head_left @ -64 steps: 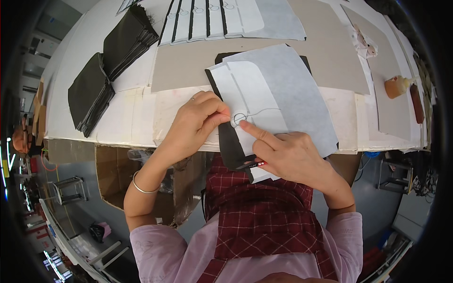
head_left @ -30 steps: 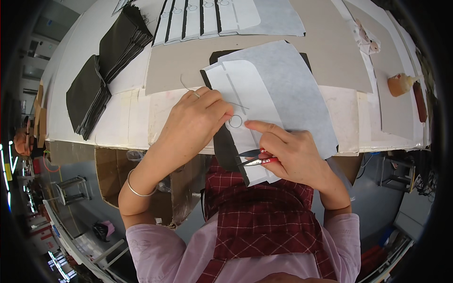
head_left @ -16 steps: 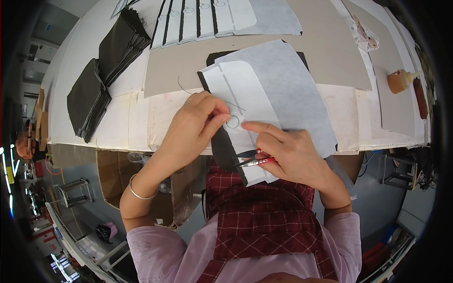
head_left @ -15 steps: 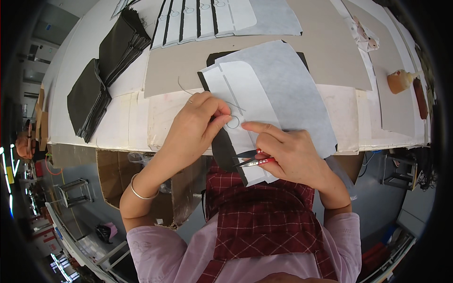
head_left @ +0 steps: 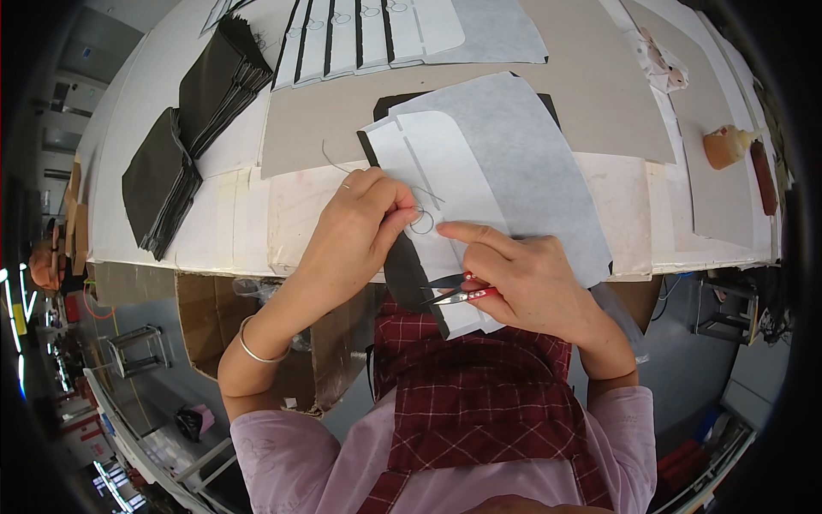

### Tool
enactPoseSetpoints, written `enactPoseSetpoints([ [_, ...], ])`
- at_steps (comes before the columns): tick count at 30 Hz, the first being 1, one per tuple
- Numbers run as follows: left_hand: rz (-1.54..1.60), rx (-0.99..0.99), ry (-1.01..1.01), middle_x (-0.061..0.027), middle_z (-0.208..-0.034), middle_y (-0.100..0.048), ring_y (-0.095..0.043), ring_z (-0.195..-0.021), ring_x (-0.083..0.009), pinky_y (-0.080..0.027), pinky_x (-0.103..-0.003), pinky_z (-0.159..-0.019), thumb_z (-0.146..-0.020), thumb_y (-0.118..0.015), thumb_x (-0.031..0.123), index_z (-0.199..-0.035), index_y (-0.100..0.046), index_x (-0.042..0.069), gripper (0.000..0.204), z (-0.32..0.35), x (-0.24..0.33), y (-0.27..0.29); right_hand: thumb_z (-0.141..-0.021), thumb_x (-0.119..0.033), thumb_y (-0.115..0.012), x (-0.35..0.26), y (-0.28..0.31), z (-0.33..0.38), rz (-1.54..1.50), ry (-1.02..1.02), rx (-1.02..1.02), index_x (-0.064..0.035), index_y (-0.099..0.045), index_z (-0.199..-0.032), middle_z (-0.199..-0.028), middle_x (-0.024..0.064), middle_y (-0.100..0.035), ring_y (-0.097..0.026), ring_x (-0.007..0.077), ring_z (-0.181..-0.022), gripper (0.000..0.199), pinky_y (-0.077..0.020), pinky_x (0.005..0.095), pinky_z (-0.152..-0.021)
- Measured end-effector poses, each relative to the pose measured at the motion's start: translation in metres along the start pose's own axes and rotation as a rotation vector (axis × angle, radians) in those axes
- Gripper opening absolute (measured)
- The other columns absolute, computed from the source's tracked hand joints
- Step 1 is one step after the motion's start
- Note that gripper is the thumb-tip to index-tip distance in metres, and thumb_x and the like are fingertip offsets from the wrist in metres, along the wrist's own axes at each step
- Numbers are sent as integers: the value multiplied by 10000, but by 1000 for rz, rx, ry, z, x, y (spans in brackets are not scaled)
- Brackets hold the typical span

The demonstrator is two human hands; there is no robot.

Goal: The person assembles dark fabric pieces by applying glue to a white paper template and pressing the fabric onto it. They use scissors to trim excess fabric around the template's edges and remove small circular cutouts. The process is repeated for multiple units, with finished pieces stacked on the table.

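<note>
The left grip [head_left: 355, 223] is closed, pinching gray thread [head_left: 431, 195] between thumb and forefinger beside a small loop [head_left: 421, 233] on a white, black-edged panel [head_left: 445, 154]. The right grip [head_left: 533, 272] curls round red-handled scissors [head_left: 465, 295], blades slightly parted, pointing left; its forefinger touches the panel. The panel's long axis slants upper left to lower right, overhanging the bench's [head_left: 625, 188] front edge.

On table [head_left: 681, 227]: two stacks [head_left: 160, 180] lie left of central panel [head_left: 531, 163]; row of panels [head_left: 342, 47] behind it; bottle [head_left: 723, 149] far right.
</note>
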State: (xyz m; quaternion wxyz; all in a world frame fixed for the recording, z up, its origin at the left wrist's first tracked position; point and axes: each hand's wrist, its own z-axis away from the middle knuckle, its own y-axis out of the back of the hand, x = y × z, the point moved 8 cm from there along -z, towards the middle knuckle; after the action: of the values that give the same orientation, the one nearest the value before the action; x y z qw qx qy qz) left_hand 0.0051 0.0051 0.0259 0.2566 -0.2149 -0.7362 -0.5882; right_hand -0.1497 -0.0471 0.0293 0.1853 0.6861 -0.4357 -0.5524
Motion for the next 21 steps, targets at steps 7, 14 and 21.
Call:
enactPoseSetpoints([
  [7, 120, 49, 139, -94, -866, -547, -545, -790, -220, -463, -327, -711, -931, -663, 33, -962, -586, -17, 96, 2, -10, 3, -787, -172, -780, -1, 1, 0, -2, 12, 18, -71, -562, -833, -1240, 69, -674, -661, 206, -591, 245, -514, 319, -510],
  [14, 145, 30, 149, -148, -885, -583, -573, -842, -317, -466, -400, -742, -908, -654, 13, -957, -592, -19, 84, 2, -11, 0, -785, -168, -774, -1, 0, 1, 1, 14, 25, -70, -562, -833, -1235, 68, -674, -660, 209, -589, 239, -516, 320, -513],
  [21, 87, -5, 91, -77, -847, -536, -544, -752, -174, -465, -294, -699, -959, -643, 52, -998, -583, -19, 101, 1, -7, -2, -785, -155, -765, -2, 1, 1, 10, 17, 29, -67, -561, -834, -1233, 70, -674, -658, 209, -582, 227, -515, 320, -511],
])
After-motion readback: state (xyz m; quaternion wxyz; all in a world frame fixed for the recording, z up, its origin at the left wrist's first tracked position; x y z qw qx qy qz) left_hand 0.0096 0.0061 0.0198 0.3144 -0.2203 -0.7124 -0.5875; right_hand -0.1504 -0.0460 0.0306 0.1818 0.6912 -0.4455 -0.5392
